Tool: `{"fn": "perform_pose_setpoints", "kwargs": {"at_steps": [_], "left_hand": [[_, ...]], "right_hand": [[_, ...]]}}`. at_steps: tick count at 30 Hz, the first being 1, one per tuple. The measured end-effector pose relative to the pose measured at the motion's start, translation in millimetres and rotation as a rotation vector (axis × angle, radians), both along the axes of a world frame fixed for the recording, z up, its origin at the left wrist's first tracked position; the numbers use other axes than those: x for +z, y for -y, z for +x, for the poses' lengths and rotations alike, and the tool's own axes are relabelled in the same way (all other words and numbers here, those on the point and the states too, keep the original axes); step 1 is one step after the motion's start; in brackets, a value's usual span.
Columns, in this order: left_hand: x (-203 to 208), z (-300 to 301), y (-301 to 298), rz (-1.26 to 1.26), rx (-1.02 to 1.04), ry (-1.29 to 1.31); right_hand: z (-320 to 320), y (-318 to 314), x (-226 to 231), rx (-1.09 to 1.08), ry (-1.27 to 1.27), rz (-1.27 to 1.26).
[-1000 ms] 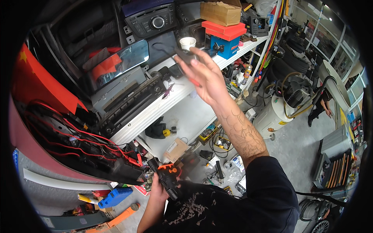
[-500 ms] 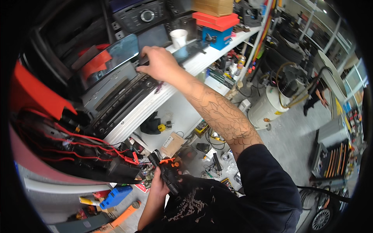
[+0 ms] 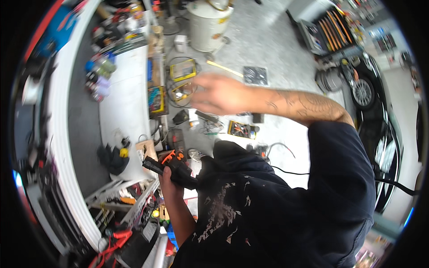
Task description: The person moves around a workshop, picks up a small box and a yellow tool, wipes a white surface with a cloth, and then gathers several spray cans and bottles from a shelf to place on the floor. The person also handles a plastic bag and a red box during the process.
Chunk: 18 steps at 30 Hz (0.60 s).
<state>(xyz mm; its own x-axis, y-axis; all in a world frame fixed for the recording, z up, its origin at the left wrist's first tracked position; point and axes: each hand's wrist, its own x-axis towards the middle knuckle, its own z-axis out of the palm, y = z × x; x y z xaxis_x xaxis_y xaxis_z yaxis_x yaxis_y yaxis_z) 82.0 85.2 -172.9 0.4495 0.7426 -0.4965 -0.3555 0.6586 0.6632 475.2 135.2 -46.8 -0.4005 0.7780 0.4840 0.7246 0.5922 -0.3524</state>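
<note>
My left hand point(image 3: 166, 177) is closed around a black hand tool with orange parts point(image 3: 180, 173), held close to my body; its exact kind cannot be made out. My right hand point(image 3: 222, 95) is in mid-air over the floor, blurred by motion. Its fingers look parted, and nothing shows between them. Beneath and beyond it, yellow-edged trays point(image 3: 182, 70) and cables lie on the floor. Another yellow-edged tray point(image 3: 241, 129) with small items sits below that hand.
To my left runs a white shelf unit point(image 3: 80, 89) with bottles point(image 3: 102, 70) on a lower level. Red cables point(image 3: 117, 244) hang at lower left. A white tank point(image 3: 209, 27) stands ahead, a tool drawer cabinet point(image 3: 330, 30) at far right. A car wheel point(image 3: 362, 93) is to the right.
My view has turned right, away from the upper shelf. My right hand has left the car stereo units there and swung out over the floor. My left hand keeps holding the black and orange tool.
</note>
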Motion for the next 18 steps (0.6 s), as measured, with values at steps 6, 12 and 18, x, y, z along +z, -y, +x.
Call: {"fn": "perform_pose_setpoints", "kwargs": {"at_steps": [6,12,18], "left_hand": [[-19,184,4,-0.064,-0.378,0.093],[-56,418,52,-0.291,-0.611,-0.069],[-3,626,99,-0.048,-0.909,-0.098]], "right_hand": [[124,310,-90,-0.475,-0.365,-0.815],[165,409,-134,-0.937,-1.016,-0.828],[289,392,-107,-1.052,-1.353,-0.474]]}}
